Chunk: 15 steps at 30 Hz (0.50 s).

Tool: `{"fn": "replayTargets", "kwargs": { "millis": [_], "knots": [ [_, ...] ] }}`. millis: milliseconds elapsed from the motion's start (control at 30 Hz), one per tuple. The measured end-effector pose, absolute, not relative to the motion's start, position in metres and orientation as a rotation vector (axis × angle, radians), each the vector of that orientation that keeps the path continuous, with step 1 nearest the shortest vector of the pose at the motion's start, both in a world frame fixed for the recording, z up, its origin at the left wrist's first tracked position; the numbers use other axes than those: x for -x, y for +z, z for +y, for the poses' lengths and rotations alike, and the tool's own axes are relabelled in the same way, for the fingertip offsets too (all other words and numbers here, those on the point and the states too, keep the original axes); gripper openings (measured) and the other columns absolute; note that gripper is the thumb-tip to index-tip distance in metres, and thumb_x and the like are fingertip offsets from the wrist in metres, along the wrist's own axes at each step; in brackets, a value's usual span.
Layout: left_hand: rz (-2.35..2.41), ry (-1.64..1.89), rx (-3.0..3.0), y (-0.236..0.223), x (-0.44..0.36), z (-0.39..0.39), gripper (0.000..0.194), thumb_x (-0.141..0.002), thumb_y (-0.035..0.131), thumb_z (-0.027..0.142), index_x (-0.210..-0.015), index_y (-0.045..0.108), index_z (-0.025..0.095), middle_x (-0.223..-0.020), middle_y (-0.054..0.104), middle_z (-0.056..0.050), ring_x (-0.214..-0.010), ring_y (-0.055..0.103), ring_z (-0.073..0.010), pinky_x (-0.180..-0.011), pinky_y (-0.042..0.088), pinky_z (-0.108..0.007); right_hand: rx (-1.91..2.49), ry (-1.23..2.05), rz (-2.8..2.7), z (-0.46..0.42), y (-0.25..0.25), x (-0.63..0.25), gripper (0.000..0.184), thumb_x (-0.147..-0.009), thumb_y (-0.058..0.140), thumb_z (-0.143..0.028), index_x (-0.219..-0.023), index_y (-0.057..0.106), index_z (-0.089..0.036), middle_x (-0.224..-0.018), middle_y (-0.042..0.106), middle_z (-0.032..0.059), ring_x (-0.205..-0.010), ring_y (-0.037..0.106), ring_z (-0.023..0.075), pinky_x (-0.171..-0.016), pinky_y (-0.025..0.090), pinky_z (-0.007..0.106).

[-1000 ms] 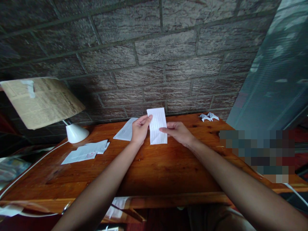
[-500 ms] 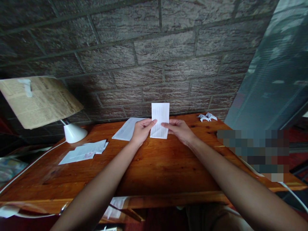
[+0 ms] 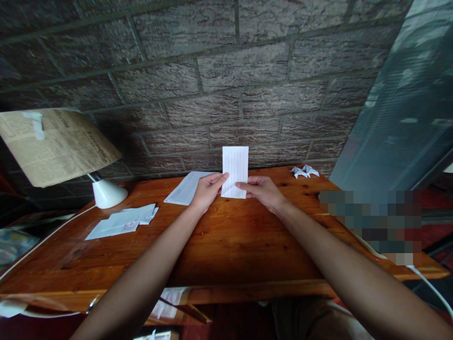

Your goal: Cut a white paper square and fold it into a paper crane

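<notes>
A folded sheet of lined white paper (image 3: pixel 235 163) is held upright above the wooden desk, its long side vertical. My left hand (image 3: pixel 208 190) pinches its left edge, thumb on the near face. On the opposite edge, my right hand (image 3: pixel 264 191) grips it with the thumb lying across the lower half. A slanting fold line shows near the paper's bottom. The other fingers of both hands are partly hidden behind it. Beyond my left hand lies a stack of white paper (image 3: pixel 184 189).
Several printed slips (image 3: pixel 120 223) lie on the left of the desk (image 3: pixel 247 250), by a white lamp (image 3: pixel 108 193) with a newspaper shade. Small folded paper figures (image 3: pixel 304 171) sit at the back right. A brick wall (image 3: pixel 247 104) rises behind. A pixelated patch covers the right end.
The folded paper has risen very slightly with both hands still gripping its edges. The whole view has shifted a little; nothing else has visibly moved.
</notes>
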<state>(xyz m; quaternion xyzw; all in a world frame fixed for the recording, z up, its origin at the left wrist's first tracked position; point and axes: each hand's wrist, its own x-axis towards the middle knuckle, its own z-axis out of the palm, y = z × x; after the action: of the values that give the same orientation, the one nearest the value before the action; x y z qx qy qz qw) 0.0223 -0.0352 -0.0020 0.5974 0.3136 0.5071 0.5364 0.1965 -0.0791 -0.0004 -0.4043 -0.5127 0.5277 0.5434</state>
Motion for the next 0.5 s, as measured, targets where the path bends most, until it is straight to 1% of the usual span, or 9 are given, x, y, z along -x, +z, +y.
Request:
{"fn": "replayTargets", "kwargs": {
  "millis": [67,167,300,500],
  "knots": [
    [0.742,1.124,-1.445,-0.0008,-0.0204,-0.0362,0.035,-0.068,0.077,0.046,-0.087,0.075,0.016,-0.08,0.073,-0.005,-0.07,0.066,-0.0167,-0.06,0.053,-0.026,0.945,1.242,-1.193,-0.078,0.0002,-0.1981,0.036,-0.06,0.084,-0.039,-0.085,0.076,-0.015,-0.084,0.076,0.007,-0.072,0.068,0.0159,-0.073,0.055,0.031],
    [0.731,1.019,-1.478,0.0004,-0.0177,-0.0365,0.039,-0.067,0.079,0.044,-0.093,0.075,0.015,-0.091,0.075,-0.009,-0.08,0.069,-0.0196,-0.064,0.055,-0.027,0.921,1.232,-1.154,-0.0754,0.0011,-0.2015,0.035,-0.059,0.084,-0.038,-0.085,0.076,-0.015,-0.087,0.076,0.0064,-0.072,0.068,0.0154,-0.073,0.055,0.03],
    [0.744,1.02,-1.457,0.0004,-0.016,-0.0341,0.045,-0.065,0.081,0.041,-0.099,0.073,0.014,-0.091,0.075,-0.01,-0.077,0.072,-0.0193,-0.066,0.055,-0.026,0.913,1.202,-1.111,-0.0722,0.0013,-0.2049,0.034,-0.059,0.084,-0.037,-0.084,0.076,-0.016,-0.087,0.076,0.0055,-0.073,0.068,0.0155,-0.071,0.055,0.028],
    [0.765,1.09,-1.421,0.0003,-0.0192,-0.034,0.046,-0.059,0.084,0.042,-0.094,0.074,0.014,-0.086,0.076,-0.009,-0.073,0.072,-0.0206,-0.063,0.055,-0.027,0.928,1.171,-1.111,-0.0729,0.002,-0.2052,0.033,-0.058,0.085,-0.037,-0.081,0.076,-0.017,-0.085,0.076,0.005,-0.071,0.068,0.0159,-0.07,0.055,0.028]
  ]
}}
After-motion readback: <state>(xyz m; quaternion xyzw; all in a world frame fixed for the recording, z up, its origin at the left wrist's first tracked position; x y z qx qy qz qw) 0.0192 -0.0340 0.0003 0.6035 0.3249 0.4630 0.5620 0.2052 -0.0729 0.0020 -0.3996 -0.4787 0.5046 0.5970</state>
